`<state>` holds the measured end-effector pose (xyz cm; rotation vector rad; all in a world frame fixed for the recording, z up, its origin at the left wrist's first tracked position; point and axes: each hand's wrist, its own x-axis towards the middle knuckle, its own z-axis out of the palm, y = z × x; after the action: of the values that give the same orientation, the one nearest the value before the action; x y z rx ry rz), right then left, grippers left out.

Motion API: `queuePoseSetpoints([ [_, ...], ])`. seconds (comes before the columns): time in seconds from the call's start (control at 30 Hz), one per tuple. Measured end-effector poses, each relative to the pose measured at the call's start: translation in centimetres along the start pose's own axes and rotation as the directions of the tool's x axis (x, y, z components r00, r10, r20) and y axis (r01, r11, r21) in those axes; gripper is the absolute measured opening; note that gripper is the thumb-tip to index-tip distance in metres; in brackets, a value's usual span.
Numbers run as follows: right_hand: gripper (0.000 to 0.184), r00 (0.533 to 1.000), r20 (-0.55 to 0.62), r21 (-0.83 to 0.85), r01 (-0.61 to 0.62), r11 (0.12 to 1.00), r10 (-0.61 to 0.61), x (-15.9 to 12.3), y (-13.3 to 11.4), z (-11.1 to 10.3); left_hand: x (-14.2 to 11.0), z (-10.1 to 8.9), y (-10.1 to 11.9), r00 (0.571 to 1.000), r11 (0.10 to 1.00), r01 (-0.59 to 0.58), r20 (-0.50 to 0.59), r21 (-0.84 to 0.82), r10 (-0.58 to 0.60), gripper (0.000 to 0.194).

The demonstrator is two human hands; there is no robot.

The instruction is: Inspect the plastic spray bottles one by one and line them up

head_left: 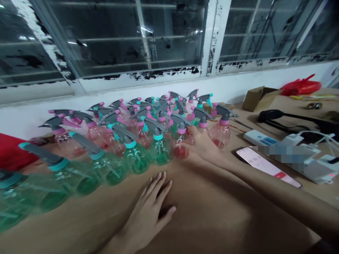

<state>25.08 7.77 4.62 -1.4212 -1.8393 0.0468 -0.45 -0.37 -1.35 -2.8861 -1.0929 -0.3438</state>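
My right hand [202, 143] reaches in from the right, its fingers against the side of a pink spray bottle [180, 150] with a grey and pink trigger head; some of the fingers are hidden. My left hand [150, 208] lies palm down on the brown table [201, 211], fingers stretched out, holding nothing. Just beyond it stand a green spray bottle [160, 150] and another green spray bottle [137, 157], each with a turquoise collar. Another pink spray bottle [220, 134] stands to the right of my right hand.
Several more pink and green bottles crowd toward the white wall [111, 91] under the windows. A line of green ones runs to the lower left. On the right are a phone [267, 165], a power strip [259, 138], a black strap [291, 120], a cardboard box [255, 100] and a red bag [300, 85].
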Motion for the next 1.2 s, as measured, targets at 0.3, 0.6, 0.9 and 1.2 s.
queuePoseSetpoints([
  [0.3,0.029,0.997,-0.011,0.144,-0.075,0.987,0.077,-3.0,2.4,-4.1,0.2,0.3,-0.1,0.999,0.998,-0.015,-0.048,0.058,0.018,0.057],
  [0.6,0.047,0.981,-0.142,-0.015,-0.137,0.991,0.133,-0.9,5.9,-4.7,0.6,0.3,1.4,0.994,0.996,0.03,-0.106,0.086,-0.021,0.058],
  [0.9,0.037,0.994,-0.041,-0.198,-0.103,0.975,0.097,-0.1,5.3,-3.4,3.1,0.7,2.9,0.985,0.996,0.05,-0.161,-0.077,-0.062,0.048],
  [1.2,0.059,0.993,-0.027,-0.251,-0.115,0.961,0.112,-4.4,3.7,-5.8,6.0,0.6,5.2,0.975,0.862,0.103,-0.122,-0.497,-0.187,0.039],
])
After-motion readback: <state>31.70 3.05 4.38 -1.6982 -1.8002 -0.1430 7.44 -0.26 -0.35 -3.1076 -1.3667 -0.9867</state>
